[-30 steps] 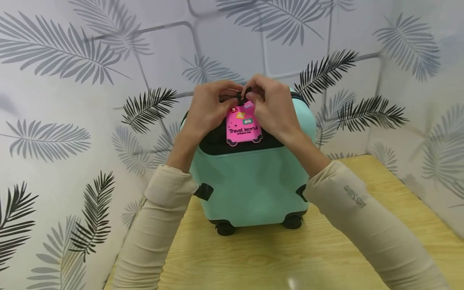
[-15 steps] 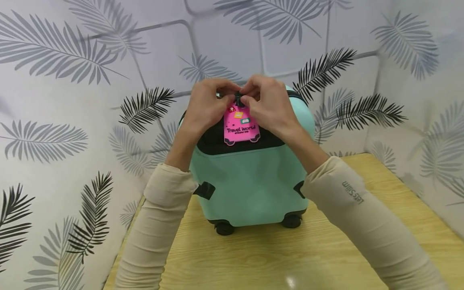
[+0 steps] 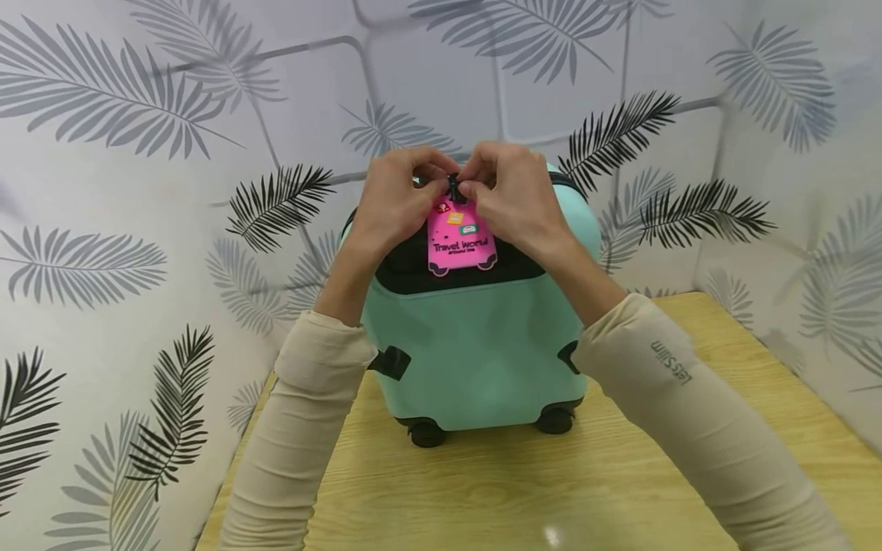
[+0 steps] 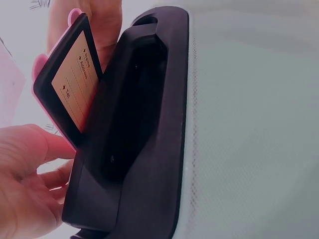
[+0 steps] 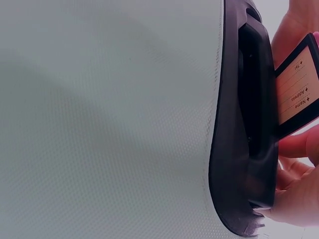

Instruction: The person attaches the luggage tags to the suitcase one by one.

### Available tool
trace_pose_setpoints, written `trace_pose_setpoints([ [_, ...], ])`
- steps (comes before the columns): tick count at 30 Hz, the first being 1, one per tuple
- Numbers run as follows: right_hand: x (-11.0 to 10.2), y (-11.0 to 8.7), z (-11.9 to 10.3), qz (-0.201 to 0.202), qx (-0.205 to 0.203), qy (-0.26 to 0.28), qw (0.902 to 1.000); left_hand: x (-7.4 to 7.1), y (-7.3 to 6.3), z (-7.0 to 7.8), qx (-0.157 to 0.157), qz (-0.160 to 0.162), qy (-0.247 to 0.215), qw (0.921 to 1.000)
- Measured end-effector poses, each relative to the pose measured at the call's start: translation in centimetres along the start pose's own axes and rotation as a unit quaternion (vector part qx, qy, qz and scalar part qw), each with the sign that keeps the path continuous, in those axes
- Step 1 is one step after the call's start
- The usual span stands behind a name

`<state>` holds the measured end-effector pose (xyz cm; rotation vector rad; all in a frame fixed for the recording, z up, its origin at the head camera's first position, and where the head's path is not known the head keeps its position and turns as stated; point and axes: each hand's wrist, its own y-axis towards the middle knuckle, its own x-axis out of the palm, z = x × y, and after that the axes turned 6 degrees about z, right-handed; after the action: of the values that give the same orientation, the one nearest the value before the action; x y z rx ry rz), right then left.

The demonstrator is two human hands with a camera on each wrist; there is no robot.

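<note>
A pink luggage tag (image 3: 460, 249) printed "Travel World" hangs in front of the black handle panel on a mint-green suitcase (image 3: 475, 352). My left hand (image 3: 396, 200) pinches the tag's black strap (image 3: 453, 188) from the left, thumb and fingertips together. From the right, my right hand (image 3: 518, 200) pinches the same strap, its thumb close to the other one. Both wrist views show the tag's back, a name and address card (image 4: 75, 82), tilted beside the suitcase's black handle (image 5: 266, 169). Fingers hide part of the strap, so whether it is fastened cannot be told.
Under the suitcase, which stands upright on small black wheels (image 3: 427, 435), is a wood-grain table (image 3: 455, 497). Leaf-patterned wall covering (image 3: 138, 268) rises close behind it and on the left. Black corner pieces (image 3: 393, 362) sit on the suitcase's sides.
Both hands have drawn closer together at the strap, and the right thumb has come down onto it. The tag has shifted slightly left. Little differs over the last half second.
</note>
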<state>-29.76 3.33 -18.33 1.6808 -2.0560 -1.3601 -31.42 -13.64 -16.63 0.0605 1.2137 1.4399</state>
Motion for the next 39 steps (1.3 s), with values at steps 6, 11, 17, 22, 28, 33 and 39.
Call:
trace_pose_setpoints([
  [6, 0.1, 0.3, -0.2, 0.008, 0.008, -0.001, 0.9999, -0.1, -0.1, 0.0, 0.012, 0.006, -0.004, 0.9999],
  [11, 0.3, 0.5, -0.2, 0.011, 0.016, -0.005, 0.9998, -0.3, -0.2, -0.1, 0.021, 0.009, -0.011, 0.9997],
  [17, 0.3, 0.7, -0.4, 0.003, 0.047, 0.002, 0.9989, -0.5, -0.4, -0.3, 0.010, -0.009, -0.033, 0.9994],
  [22, 0.3, 0.8, -0.7, 0.005, 0.063, 0.002, 0.9980, -0.6, -0.7, -0.3, 0.018, -0.027, -0.046, 0.9984],
  [28, 0.4, 0.8, -0.8, 0.013, 0.051, -0.016, 0.9985, -0.2, -0.8, -0.5, 0.029, -0.007, -0.044, 0.9986],
  [33, 0.4, 1.5, -0.2, 0.008, 0.026, -0.028, 0.9992, -0.2, -0.9, -0.5, 0.029, -0.001, -0.036, 0.9989],
  [39, 0.0, 2.4, 0.4, -0.078, 0.018, -0.029, 0.9964, -0.2, -1.0, -0.5, 0.038, -0.001, -0.032, 0.9988],
])
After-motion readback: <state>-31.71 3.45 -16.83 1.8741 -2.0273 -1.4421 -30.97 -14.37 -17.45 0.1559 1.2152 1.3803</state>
